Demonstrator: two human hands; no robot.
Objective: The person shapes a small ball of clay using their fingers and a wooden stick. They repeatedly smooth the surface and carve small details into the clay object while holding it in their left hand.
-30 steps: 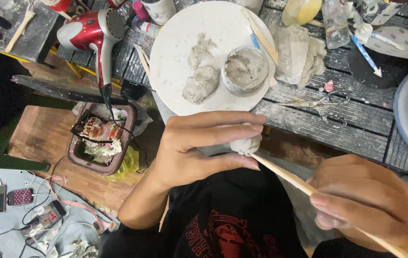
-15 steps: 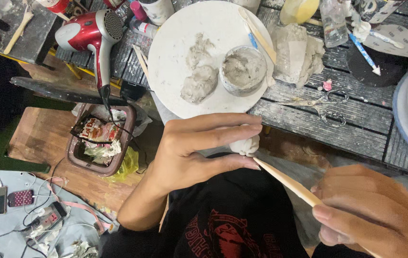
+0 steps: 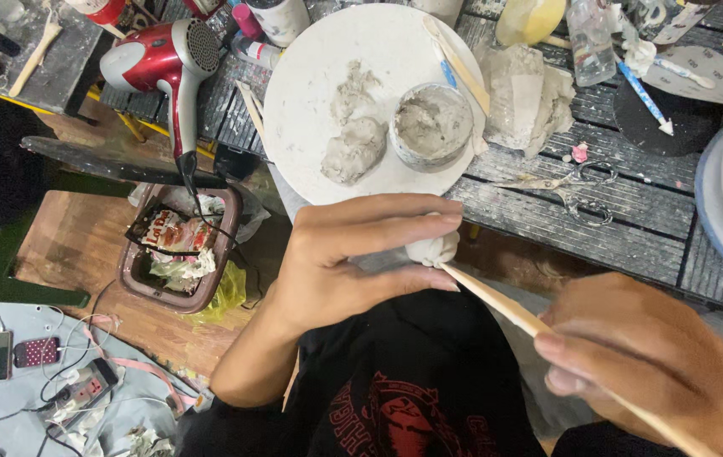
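The left hand (image 3: 336, 262) was closed around a small pale lump of grey clay (image 3: 433, 248), pinched between thumb and fingers above the lap, while the right hand (image 3: 640, 368) gripped a long, thin wooden modelling stick (image 3: 497, 303) whose tip touched the lump's lower side. The step in hand looked like shaping or smoothing the clay; continuing would call for light, steady pressure and a firm hold on the lump. On the dark slatted wooden surface (image 3: 632, 211) beyond lay a round white board (image 3: 310, 85) carrying a larger mound of grey clay (image 3: 353, 148) and a small round tub of grey slurry (image 3: 431, 127), with metal scissors (image 3: 569, 182) to the right and a red hair dryer (image 3: 162, 63) to the left. Nothing stood between the hands.
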